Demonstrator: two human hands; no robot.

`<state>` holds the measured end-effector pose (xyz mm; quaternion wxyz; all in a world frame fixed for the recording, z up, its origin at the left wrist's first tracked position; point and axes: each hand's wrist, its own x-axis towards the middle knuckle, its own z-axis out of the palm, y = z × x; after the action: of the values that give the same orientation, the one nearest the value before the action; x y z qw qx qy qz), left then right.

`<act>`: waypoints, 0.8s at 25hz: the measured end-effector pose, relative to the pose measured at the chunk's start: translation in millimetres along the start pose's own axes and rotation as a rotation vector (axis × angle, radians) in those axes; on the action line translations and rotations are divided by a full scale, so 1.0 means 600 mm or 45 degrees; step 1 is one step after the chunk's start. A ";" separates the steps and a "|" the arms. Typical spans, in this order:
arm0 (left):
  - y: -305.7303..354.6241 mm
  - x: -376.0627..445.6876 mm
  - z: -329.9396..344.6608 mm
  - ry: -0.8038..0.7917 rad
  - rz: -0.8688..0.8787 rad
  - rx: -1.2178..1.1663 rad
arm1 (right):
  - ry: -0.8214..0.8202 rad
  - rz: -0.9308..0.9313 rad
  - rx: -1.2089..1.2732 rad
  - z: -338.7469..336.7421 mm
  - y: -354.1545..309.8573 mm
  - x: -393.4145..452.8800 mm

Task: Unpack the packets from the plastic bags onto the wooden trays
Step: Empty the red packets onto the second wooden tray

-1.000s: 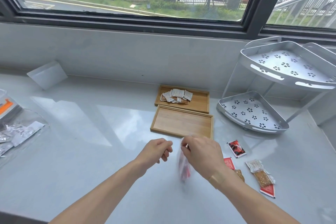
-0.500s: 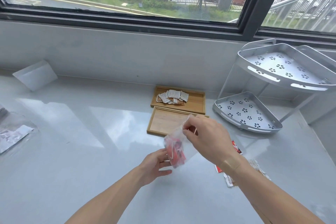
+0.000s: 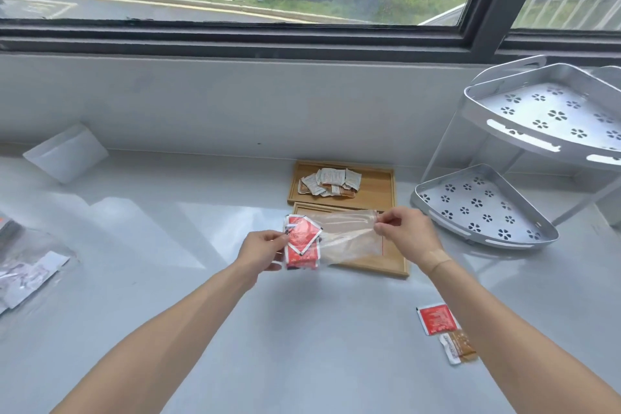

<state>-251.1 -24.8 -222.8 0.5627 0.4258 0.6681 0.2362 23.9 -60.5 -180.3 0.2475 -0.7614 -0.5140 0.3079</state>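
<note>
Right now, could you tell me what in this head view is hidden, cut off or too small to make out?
- Near wooden tray: floor mostly behind the clear plastic bag.
- Red packets in that bag: overlapping, count unclear.
- White packets on the far wooden tray: print too small.
- Brown sachet: partly behind the right forearm.
- Second plastic bag: cut by the left edge.

Print on red packets [image 3: 300, 239] and pale packets [image 3: 331, 180] illegible.

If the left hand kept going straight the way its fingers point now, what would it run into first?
The left hand points right, at the red packets inside the plastic bag that it already pinches. Those come first; past them lies the bag's empty part, then probably the right hand.
</note>
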 end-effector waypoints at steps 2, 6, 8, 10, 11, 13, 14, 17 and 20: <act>0.023 0.025 0.009 0.029 0.009 0.073 | -0.013 0.113 0.132 0.016 0.028 0.028; 0.055 0.068 0.046 0.014 0.021 0.205 | -0.034 0.251 0.205 0.039 0.075 0.064; 0.066 0.084 0.059 0.023 0.040 0.298 | -0.055 0.298 0.214 0.046 0.091 0.078; 0.078 0.097 0.066 0.043 0.080 0.430 | -0.063 0.335 0.224 0.053 0.105 0.090; 0.084 0.100 0.066 0.047 0.117 0.520 | -0.065 0.343 0.225 0.056 0.108 0.094; 0.098 0.102 0.063 0.030 0.231 0.753 | -0.076 0.356 0.230 0.063 0.112 0.100; 0.106 0.102 0.062 0.020 0.299 0.877 | -0.084 0.369 0.238 0.067 0.114 0.102; 0.131 0.096 0.058 0.023 0.435 1.040 | -0.112 0.417 0.258 0.081 0.114 0.103; 0.153 0.089 0.057 0.045 0.491 1.098 | -0.140 0.474 0.339 0.089 0.112 0.103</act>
<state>-190.7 62.3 -188.2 0.2691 0.7328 0.6234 0.0445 45.2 -23.0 -276.7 0.2563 -0.7858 -0.3323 0.4542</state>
